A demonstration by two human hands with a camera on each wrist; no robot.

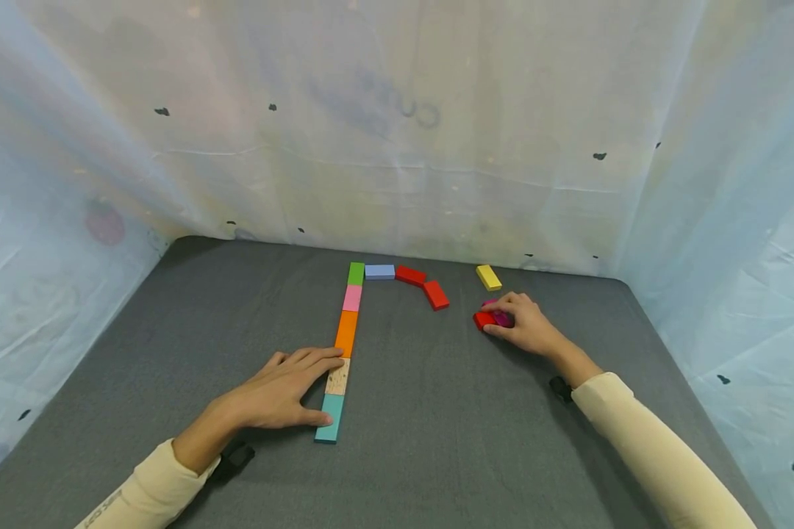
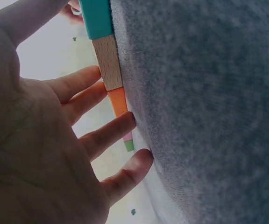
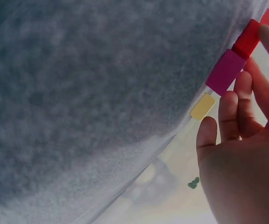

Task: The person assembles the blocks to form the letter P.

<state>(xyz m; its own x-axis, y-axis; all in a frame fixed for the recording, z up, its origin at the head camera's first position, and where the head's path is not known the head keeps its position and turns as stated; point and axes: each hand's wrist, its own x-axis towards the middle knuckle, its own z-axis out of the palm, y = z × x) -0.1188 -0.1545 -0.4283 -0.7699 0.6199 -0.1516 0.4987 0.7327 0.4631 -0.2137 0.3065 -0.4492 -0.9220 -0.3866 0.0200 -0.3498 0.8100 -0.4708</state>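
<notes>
My left hand point(image 1: 271, 393) lies spread along a straight row of flat blocks, its thumb on the teal block point(image 1: 331, 419) and its fingertips by the wooden block point(image 1: 337, 377) and the orange block point(image 1: 346, 332). In the left wrist view the fingers of the left hand point(image 2: 46, 135) are apart and nearly straight. My right hand point(image 1: 529, 327) pinches a red block point(image 1: 482, 320) between thumb and forefinger. Right against that block is a magenta block point(image 3: 226, 72), partly covered by the fingers in the head view.
Beyond the orange block the row runs on with a pink block point(image 1: 352, 298) and a green block point(image 1: 356, 273). A light blue block point(image 1: 380, 272) and two red blocks point(image 1: 436, 294) curve rightward from there. A yellow block point(image 1: 488, 278) lies near the grey surface's back edge, before a hanging sheet point(image 1: 397, 184).
</notes>
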